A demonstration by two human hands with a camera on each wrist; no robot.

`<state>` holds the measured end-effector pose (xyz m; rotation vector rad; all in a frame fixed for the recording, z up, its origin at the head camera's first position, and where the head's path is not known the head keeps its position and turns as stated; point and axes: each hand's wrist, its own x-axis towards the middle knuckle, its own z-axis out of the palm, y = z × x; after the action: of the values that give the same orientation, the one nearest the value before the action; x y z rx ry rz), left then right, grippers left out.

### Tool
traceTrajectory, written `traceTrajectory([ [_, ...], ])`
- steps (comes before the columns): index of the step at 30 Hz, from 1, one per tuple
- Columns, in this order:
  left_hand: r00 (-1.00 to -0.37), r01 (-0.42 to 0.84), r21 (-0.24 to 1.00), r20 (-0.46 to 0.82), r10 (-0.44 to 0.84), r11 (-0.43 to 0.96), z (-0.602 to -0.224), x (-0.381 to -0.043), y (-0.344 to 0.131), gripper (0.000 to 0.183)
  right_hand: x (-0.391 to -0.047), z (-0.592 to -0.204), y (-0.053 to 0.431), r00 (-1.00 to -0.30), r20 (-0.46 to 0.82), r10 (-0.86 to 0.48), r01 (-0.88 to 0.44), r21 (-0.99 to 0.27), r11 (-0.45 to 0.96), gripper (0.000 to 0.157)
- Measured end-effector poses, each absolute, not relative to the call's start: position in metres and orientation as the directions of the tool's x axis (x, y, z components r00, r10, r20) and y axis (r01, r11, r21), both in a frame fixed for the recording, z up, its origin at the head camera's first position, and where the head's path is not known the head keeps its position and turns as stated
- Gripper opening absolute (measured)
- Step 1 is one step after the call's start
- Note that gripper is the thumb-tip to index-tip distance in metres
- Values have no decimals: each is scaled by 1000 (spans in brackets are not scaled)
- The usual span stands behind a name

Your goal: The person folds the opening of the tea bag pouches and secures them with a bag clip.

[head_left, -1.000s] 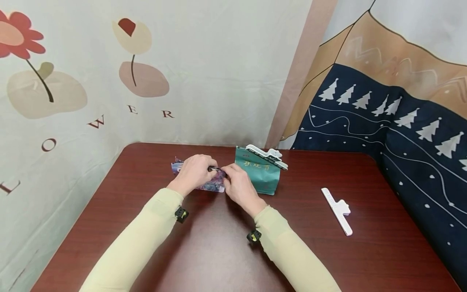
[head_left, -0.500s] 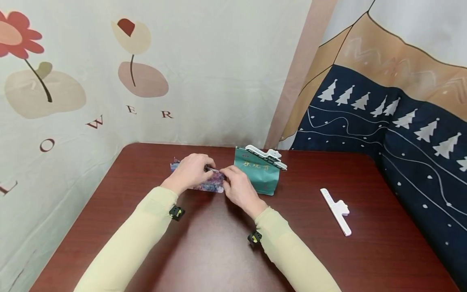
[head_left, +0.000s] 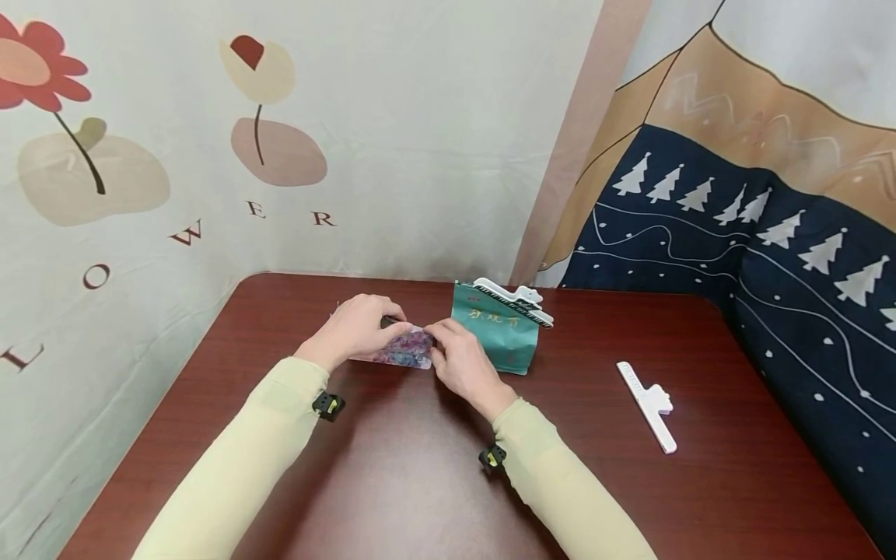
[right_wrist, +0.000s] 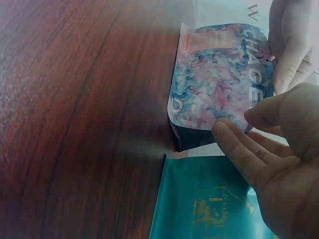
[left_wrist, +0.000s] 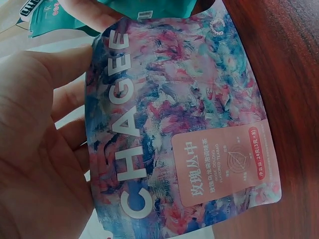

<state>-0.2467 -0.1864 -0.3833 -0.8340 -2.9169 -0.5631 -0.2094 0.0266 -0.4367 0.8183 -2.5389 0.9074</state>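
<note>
A pink-and-blue tea pouch (head_left: pixel 406 354) marked CHAGEE stands at the back of the table. My left hand (head_left: pixel 355 330) holds its upper edge at the left; in the left wrist view the thumb lies on the front of the pouch (left_wrist: pixel 154 109) at that edge and the other fingers are behind. At the right upper corner my right hand (head_left: pixel 463 362) pinches the pouch, as the right wrist view shows with thumb and fingers at the corner. A small dark patch shows under the left fingers; what it is I cannot tell. Right beside stands a green bag (head_left: pixel 495 338).
A white sealing clip (head_left: pixel 518 302) is fixed across the green bag's top. Another white clip (head_left: pixel 649 408) lies loose on the brown table (head_left: pixel 560 459) to the right. Printed curtains (head_left: pixel 420 155) hang right behind the table's far edge.
My left hand has slid left along the pouch's upper edge, showing more of the pouch's front. The right hand has stayed at its corner. Bag and clips have not moved.
</note>
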Motion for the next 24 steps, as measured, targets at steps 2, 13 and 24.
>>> traceTrajectory([
  [2,-851,523,329,155,501,787,-384,-246,-186,19,-209,-438,27,-779,475,-410,-619,-475,626,28],
  [13,-829,559,309,235,508,769,-388,-247,-185,8,-209,-438,25,-761,505,-407,-640,-488,593,27],
  [24,-812,582,317,267,519,749,-386,-244,-184,6,-207,-436,25,-745,531,-404,-657,-480,581,19],
])
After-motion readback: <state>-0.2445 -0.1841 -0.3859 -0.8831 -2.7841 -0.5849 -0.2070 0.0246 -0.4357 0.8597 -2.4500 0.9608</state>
